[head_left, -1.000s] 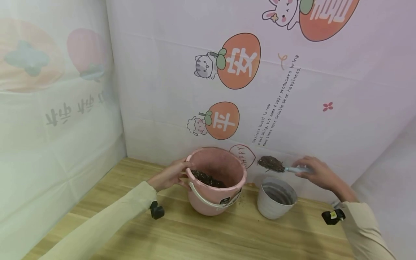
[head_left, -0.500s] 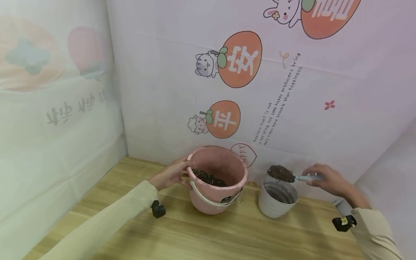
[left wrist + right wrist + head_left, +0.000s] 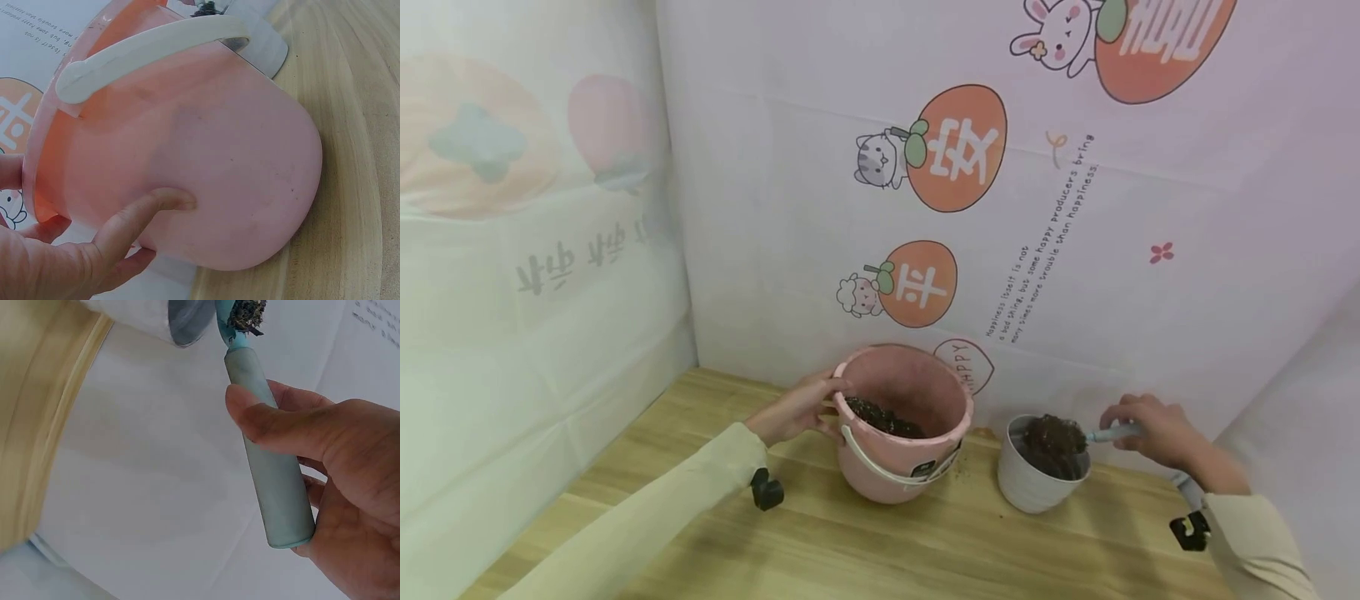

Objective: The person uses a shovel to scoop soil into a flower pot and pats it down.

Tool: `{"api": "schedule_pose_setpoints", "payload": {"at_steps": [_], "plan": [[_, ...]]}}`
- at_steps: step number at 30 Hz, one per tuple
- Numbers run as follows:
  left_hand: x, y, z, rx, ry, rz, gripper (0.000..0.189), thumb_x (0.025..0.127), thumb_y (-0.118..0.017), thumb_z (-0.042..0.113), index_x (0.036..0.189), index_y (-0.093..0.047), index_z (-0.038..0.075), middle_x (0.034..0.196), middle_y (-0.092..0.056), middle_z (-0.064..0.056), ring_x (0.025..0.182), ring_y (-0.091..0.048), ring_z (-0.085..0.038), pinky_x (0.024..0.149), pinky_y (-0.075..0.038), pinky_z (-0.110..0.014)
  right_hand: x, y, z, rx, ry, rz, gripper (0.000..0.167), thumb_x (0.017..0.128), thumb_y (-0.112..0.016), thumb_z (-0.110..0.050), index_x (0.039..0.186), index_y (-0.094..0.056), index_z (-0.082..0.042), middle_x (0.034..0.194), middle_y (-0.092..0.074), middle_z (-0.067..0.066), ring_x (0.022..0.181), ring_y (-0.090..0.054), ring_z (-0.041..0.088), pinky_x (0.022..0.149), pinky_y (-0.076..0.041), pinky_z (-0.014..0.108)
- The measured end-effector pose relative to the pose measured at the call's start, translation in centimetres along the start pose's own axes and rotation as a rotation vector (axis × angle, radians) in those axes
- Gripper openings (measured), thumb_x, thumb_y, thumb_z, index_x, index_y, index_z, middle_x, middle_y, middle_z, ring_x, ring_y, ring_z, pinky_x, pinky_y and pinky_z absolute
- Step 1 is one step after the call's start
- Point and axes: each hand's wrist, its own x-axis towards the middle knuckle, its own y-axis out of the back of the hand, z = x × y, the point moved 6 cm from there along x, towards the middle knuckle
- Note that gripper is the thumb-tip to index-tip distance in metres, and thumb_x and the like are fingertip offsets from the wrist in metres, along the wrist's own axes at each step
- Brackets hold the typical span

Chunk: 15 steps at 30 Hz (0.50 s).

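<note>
My left hand (image 3: 797, 408) holds the pink bucket (image 3: 868, 479) at the left of its rim. In the left wrist view the thumb lies along the bucket's outer wall, and some fingers go over the rim. Dark soil (image 3: 883, 417) lies in the bucket, whose white handle (image 3: 156, 47) hangs down in front. My right hand (image 3: 1157, 429) grips the pale blue handle of a garden trowel (image 3: 275, 487), thumb on top. The trowel's blade, hidden under a heap of dark soil (image 3: 1056, 442), is at the mouth of the white flowerpot (image 3: 1030, 492).
Bucket and pot stand side by side on a wooden table (image 3: 850, 550), close to its back edge. A printed white cloth (image 3: 790, 208) hangs right behind them, with more cloth at both sides. Soil crumbs lie between bucket and pot.
My right hand has moved right and down, bringing the soil-laden trowel from above the pot's left side down into its mouth, where the blade now tips. The left hand keeps its hold on the bucket.
</note>
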Motion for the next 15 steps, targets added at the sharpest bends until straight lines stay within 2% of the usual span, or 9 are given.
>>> {"api": "schedule_pose_setpoints", "payload": {"at_steps": [3, 8, 13, 15], "plan": [[0.1, 0.0, 0.0, 0.001, -0.006, -0.006, 0.064, 0.108, -0.046, 0.018, 0.166, -0.023, 0.007, 0.163, -0.031, -0.029, 0.129, -0.051, -0.045, 0.079, -0.068, -0.056, 0.1, 0.0, -0.6, -0.079, 0.0, 0.014, 0.026, 0.078, -0.088, -0.006, 0.097, -0.075, -0.02, 0.087, -0.059, -0.003, 0.08, -0.048, 0.019, 0.063, -0.031, 0.036], [0.1, 0.0, -0.1, 0.0, -0.005, -0.005, 0.064, 0.108, -0.046, 0.018, 0.166, -0.023, 0.005, 0.163, -0.031, -0.03, 0.13, -0.052, -0.046, 0.077, -0.068, -0.055, 0.4, 0.1, -1.9, -0.229, 0.024, 0.054, 0.031, 0.072, -0.091, -0.001, 0.09, -0.073, -0.02, 0.083, -0.056, -0.002, 0.079, -0.048, 0.022, 0.062, -0.036, 0.04], [0.1, 0.0, -0.1, 0.002, -0.009, -0.008, 0.066, 0.107, -0.046, 0.018, 0.167, -0.021, 0.006, 0.162, -0.031, -0.03, 0.124, -0.055, -0.042, 0.074, -0.069, -0.054, 0.6, 0.3, -3.0, -0.419, 0.056, 0.106, 0.03, 0.074, -0.09, 0.001, 0.088, -0.071, -0.018, 0.085, -0.054, 0.002, 0.077, -0.042, 0.023, 0.062, -0.033, 0.038], [0.0, -0.1, -0.1, 0.002, -0.014, -0.008, 0.066, 0.107, -0.046, 0.018, 0.167, -0.021, 0.006, 0.162, -0.031, -0.031, 0.123, -0.056, -0.042, 0.073, -0.069, -0.053, 0.7, 0.4, -3.3, -0.464, 0.069, 0.131, 0.03, 0.075, -0.088, 0.003, 0.089, -0.071, -0.017, 0.086, -0.053, 0.004, 0.077, -0.04, 0.023, 0.063, -0.033, 0.039]]}}
